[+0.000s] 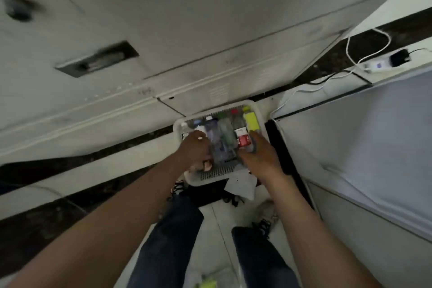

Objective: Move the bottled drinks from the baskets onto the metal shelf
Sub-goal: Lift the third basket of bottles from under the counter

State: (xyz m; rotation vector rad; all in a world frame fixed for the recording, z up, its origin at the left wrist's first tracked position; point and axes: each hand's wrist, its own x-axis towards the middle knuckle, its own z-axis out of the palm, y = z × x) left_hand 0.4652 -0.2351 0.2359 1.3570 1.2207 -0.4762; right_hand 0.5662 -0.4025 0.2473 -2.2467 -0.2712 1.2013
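A white plastic basket [211, 176] lies on the floor below me with several bottles lying side by side in it. At the right end are a yellow bottle [250, 120] and a red-labelled bottle [241, 134]; a green-capped bottle [225, 132] and a clear bluish bottle [214, 134] lie in the middle. My left hand [195, 148] is closed around a white-capped bottle [200, 129] at the basket's left side. My right hand [258, 155] is wrapped around the lower end of the red-labelled bottle. The image is blurred.
A white cabinet front [163, 42] with a recessed handle rises behind the basket. A white appliance [362, 159] stands to the right, with a power strip [378, 63] and cables on top. My legs and shoes are below, and a yellow-green object [207, 283] lies on the floor.
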